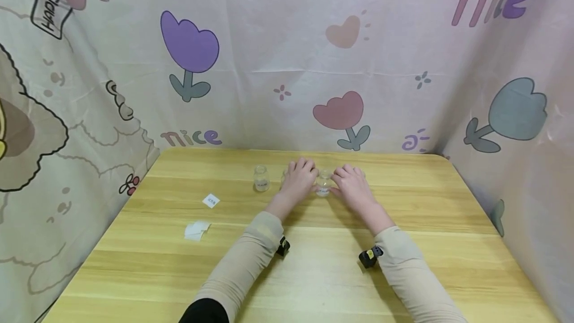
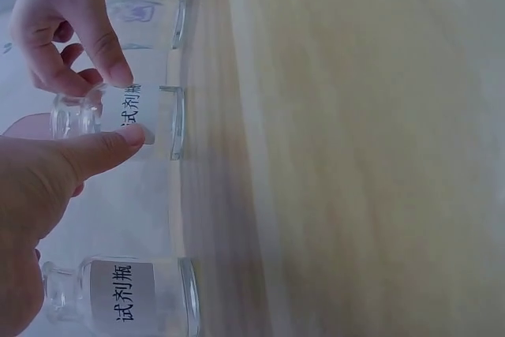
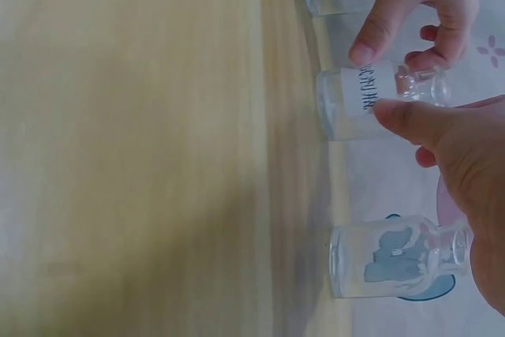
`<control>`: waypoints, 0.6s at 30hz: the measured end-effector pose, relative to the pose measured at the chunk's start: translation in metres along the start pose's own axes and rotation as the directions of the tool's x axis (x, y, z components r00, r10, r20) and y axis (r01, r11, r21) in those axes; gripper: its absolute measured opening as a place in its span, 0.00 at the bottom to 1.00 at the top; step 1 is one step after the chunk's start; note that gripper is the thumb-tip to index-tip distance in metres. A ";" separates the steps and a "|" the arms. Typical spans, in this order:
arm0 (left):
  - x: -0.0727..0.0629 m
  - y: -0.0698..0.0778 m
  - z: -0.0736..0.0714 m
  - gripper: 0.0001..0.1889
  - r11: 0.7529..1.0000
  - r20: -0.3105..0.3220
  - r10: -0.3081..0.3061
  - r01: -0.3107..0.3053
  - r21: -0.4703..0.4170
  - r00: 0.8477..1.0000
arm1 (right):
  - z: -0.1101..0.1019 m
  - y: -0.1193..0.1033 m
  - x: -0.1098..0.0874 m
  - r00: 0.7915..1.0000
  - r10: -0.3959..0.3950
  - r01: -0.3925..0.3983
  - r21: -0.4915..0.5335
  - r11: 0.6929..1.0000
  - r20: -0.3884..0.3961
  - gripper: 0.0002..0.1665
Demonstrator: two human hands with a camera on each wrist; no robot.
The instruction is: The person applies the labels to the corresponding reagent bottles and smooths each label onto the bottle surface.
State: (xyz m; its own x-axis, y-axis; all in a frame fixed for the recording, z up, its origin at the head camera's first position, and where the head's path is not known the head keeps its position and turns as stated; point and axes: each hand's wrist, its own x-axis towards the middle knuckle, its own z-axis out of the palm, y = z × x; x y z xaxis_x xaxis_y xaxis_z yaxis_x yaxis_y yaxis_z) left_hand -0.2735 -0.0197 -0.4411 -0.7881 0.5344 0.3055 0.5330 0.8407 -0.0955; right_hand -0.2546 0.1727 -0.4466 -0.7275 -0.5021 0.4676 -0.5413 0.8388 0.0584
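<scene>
A small clear glass reagent bottle (image 1: 324, 183) stands upright between both hands, a white printed label (image 3: 368, 91) on its side. My left hand (image 1: 299, 182) has its thumb on one side of that label, its fingers toward the back of the bottle. From the other side, my right hand (image 1: 354, 188) sets its thumb at the label's opposite edge, fingers curled behind the glass. Close to the left hand stands a labelled bottle (image 2: 122, 297), mostly hidden in the head view. An unlabelled bottle (image 3: 387, 262) stands beside the right hand.
Another labelled bottle (image 1: 261, 179) stands farther left in the row. A small white printed label (image 1: 211, 200) lies on the wooden table (image 1: 314, 273), with creased white paper pieces (image 1: 196, 231) nearer the front. A patterned curtain (image 1: 269, 54) hangs behind the table and at both sides.
</scene>
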 end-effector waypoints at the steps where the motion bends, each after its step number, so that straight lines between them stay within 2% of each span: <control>1: 0.000 0.000 0.000 0.26 1.000 -0.001 0.005 -0.005 0.011 1.000 | 0.001 0.000 0.000 1.000 0.004 -0.004 0.002 1.000 0.005 0.20; 7: -0.001 0.001 0.001 0.26 0.998 -0.032 0.044 -0.042 0.056 0.999 | 0.004 -0.001 -0.002 0.998 0.039 -0.039 -0.007 0.999 0.045 0.23; 12: -0.001 -0.002 0.000 0.23 0.990 -0.068 0.091 -0.083 0.114 0.994 | 0.007 -0.002 -0.003 0.999 0.035 -0.034 -0.068 0.997 0.017 0.23; 18: -0.003 -0.005 -0.002 0.21 0.978 -0.105 0.137 -0.118 0.172 0.985 | 0.007 -0.001 -0.002 1.000 0.017 -0.019 -0.067 0.998 -0.019 0.22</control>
State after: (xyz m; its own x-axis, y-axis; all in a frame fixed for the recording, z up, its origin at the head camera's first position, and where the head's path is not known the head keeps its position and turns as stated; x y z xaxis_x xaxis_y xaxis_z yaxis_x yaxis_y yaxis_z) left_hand -0.2736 -0.0260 -0.4396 -0.6710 0.6324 0.3871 0.5609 0.7744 -0.2927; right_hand -0.2554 0.1716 -0.4542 -0.7286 -0.4833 0.4853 -0.4982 0.8602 0.1088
